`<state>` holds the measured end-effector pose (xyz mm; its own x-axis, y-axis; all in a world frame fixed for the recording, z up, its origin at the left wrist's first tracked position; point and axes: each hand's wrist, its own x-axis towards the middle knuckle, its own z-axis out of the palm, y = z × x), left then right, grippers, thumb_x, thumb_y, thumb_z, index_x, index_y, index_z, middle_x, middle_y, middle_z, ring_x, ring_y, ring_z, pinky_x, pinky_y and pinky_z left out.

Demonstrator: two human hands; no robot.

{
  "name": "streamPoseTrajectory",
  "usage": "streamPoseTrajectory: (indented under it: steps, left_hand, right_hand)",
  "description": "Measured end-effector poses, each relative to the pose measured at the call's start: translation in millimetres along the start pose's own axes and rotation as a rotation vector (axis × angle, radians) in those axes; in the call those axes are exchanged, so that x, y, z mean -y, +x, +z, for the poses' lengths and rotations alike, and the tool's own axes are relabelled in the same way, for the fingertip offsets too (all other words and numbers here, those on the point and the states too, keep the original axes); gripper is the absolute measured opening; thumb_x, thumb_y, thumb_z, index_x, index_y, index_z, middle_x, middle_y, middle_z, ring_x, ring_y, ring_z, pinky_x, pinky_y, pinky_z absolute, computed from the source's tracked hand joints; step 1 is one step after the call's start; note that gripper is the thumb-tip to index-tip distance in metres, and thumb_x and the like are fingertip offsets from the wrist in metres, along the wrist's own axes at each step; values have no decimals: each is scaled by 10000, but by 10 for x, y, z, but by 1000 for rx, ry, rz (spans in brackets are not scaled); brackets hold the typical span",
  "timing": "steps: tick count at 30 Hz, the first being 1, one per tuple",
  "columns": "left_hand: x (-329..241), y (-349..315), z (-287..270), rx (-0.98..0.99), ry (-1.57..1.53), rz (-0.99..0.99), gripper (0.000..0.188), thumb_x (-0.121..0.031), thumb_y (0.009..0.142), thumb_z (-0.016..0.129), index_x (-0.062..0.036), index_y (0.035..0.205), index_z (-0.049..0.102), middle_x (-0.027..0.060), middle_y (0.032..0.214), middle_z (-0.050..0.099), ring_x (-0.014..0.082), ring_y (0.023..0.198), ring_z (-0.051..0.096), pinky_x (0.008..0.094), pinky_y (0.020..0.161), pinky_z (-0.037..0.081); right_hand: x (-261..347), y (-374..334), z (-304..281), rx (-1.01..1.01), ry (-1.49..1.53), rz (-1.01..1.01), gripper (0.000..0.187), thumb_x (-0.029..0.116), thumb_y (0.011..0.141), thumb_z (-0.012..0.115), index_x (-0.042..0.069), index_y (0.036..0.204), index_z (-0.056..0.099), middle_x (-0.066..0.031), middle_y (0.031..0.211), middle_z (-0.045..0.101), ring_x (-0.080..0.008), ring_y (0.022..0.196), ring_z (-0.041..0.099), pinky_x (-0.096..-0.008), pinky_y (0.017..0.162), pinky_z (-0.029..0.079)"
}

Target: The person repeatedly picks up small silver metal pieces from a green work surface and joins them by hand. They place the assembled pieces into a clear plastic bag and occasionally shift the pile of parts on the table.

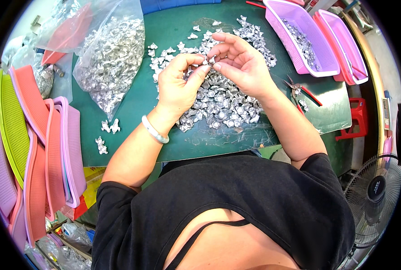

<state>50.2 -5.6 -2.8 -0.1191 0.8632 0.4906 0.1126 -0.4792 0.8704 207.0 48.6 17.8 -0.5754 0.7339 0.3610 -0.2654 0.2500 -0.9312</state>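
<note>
Both my hands meet over a heap of small silver metal castings (225, 103) on the green tabletop (173, 146). A small silver casting (206, 62) sits between the pinched thumb and forefinger of my left hand (181, 81), which has a pale bangle at its wrist. Close against that casting, my right hand (243, 65) brings its thumb and forefinger together on it, with the other fingers curled loosely apart. The fingertips cover much of the piece, so its exact shape is hidden.
A clear plastic bag (112, 58) full of castings stands at the left, with a few loose castings (102, 145) below it. Red-handled pliers (297, 90) lie at the right near a purple basket (299, 40). Stacked plastic baskets (52, 153) crowd the left edge; a fan (375, 191) stands lower right.
</note>
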Motion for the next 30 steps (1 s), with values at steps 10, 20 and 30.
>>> streamPoseTrajectory:
  steps: [10, 20, 30]
  left_hand:
    - [-9, -1, 8, -4, -7, -8, 132, 11, 762, 617, -14, 882, 571, 48, 894, 601, 78, 763, 530, 213, 672, 452]
    - [-8, -5, 4, 0, 1, 4, 134, 7, 761, 622, -14, 883, 572, 45, 901, 598, 76, 763, 526, 211, 678, 447]
    - [-102, 40, -33, -16, -436, -492, 225, -34, 804, 588, 1, 1018, 528, 60, 874, 583, 93, 738, 549, 214, 646, 460]
  right_hand:
    - [3, -2, 0, -2, -4, -2, 506, -74, 774, 546, 5, 1244, 378, -83, 996, 550, -126, 910, 528, -247, 820, 433]
    - [1, -4, -1, 1, -13, -14, 523, -71, 768, 553, 10, 1252, 371, -83, 1002, 548, -122, 912, 524, -251, 829, 430]
    - [-17, -10, -1, 1, -134, -81, 514, -51, 771, 561, 2, 1247, 374, -81, 988, 555, -110, 885, 515, -243, 800, 417]
